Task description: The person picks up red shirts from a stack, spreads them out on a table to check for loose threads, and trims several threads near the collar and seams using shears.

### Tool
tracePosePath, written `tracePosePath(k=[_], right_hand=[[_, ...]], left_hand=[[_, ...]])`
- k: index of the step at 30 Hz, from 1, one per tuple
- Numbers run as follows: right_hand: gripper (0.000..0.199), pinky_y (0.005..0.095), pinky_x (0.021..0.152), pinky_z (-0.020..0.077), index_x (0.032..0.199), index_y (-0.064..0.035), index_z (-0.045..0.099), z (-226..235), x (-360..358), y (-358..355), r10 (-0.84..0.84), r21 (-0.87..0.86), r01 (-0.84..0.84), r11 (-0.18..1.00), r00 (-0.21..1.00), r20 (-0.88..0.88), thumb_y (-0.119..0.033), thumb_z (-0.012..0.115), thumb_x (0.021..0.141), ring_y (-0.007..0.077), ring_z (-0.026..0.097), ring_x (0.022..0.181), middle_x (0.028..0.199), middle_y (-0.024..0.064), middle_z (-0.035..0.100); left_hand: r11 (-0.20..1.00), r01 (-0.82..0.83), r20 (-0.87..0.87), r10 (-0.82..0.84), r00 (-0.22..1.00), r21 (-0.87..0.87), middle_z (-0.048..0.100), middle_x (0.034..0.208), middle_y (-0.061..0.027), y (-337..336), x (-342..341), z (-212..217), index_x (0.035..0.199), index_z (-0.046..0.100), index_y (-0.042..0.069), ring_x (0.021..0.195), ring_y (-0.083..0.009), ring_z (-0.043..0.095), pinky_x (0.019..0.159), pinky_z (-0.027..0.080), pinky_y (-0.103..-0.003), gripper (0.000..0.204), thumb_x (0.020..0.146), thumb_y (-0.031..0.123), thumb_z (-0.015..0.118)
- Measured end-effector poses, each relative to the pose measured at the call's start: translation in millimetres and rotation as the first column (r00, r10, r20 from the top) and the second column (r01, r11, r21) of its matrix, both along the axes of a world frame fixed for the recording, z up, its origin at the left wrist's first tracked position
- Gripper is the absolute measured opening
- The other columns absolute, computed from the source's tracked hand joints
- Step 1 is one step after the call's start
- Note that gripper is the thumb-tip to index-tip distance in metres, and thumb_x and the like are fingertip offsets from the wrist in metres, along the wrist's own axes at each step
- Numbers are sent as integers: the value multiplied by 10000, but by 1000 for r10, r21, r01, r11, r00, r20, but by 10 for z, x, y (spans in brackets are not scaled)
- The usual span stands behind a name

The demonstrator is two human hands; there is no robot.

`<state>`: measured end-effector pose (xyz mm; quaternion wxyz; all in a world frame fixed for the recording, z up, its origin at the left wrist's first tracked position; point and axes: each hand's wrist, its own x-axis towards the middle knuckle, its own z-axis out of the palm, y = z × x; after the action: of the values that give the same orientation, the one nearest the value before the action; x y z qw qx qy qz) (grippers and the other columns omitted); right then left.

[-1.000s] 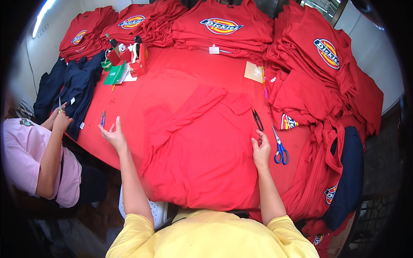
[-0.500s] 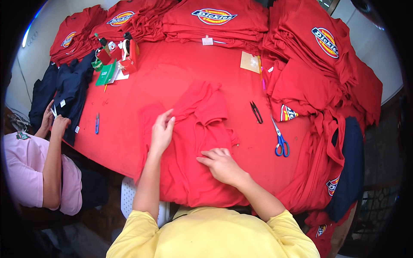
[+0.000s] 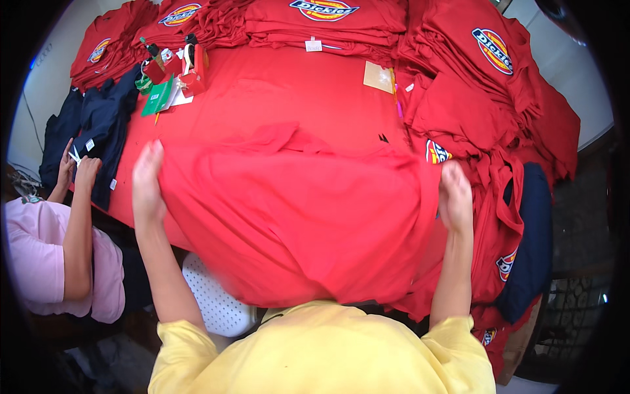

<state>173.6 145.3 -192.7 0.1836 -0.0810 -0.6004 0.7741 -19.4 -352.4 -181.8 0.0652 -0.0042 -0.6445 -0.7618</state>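
Note:
A red shirt (image 3: 295, 223) is spread wide between my two hands, sagging over the near edge of the table in front of my yellow top. My left hand (image 3: 149, 187) is closed on the shirt's left side. On the opposite side, my right hand (image 3: 455, 197) grips the cloth, its fingers pointing up and slightly blurred. A raised fold runs along the far side of the shirt. Just past that fold, only the dark tips of the thread snips (image 3: 383, 138) show. The shirt and my right hand cover the spot of the blue-handled scissors.
Stacks of red printed shirts (image 3: 328, 29) line the far side, with more red shirts (image 3: 469, 115) heaped at right. A red holder (image 3: 195, 75), green booklet (image 3: 157, 97) and brown card (image 3: 378, 77) lie on the table. At left, a co-worker's hands (image 3: 86, 172) hold scissors near navy garments (image 3: 108, 131).
My hands have moved apart, left hand leftward and right hand to the right and up. The bunched shirt is now stretched wide, covering the blue scissors and most of the snips.

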Motion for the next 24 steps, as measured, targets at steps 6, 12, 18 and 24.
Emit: tracePosePath(k=[6, 12, 18, 24], right_hand=[[223, 319, 942, 443, 1134, 12, 600, -785, -1371, 424, -211, 456, 191, 869, 977, -8, -103, 521, 959, 187, 587, 1035, 1118, 101, 638], [281, 409, 1045, 384, 1171, -7, 602, -1314, -730, 174, -284, 989, 97, 108, 957, -63, -76, 532, 908, 341, 504, 1233, 1272, 204, 564], [342, 430, 911, 430, 1191, -45, 575, -1028, 72, -457, -156, 922, -108, 372, 972, 177, -33, 557, 849, 339, 549, 1030, 1137, 160, 568], [175, 304, 831, 446, 1051, -32, 626, -1182, -81, -234, -61, 751, -69, 657, 988, 145, -85, 571, 894, 184, 583, 892, 981, 122, 599]], left_hand=[[888, 385, 133, -425, 895, 251, 399, 1470, -150, 360, -525, 10, 1490, 221, -24, 1340, -219, 407, 1116, 311, -346, 731, 965, 351, 563], [887, 432, 349, -462, 815, 165, 501, 1345, -127, 322, 294, -854, 1488, 261, 38, 1204, -195, 518, 1009, 416, -318, 674, 888, -20, 562], [824, 558, 355, -494, 794, -101, 593, 1123, -88, 69, 613, -1078, 1357, 521, 92, 991, -138, 565, 915, 448, -274, 524, 875, -82, 412], [730, 425, 170, -399, 901, -535, 620, 896, -8, 57, 483, -1030, 1071, 682, 3, 736, -70, 527, 690, 459, -250, 330, 805, -82, 508]])
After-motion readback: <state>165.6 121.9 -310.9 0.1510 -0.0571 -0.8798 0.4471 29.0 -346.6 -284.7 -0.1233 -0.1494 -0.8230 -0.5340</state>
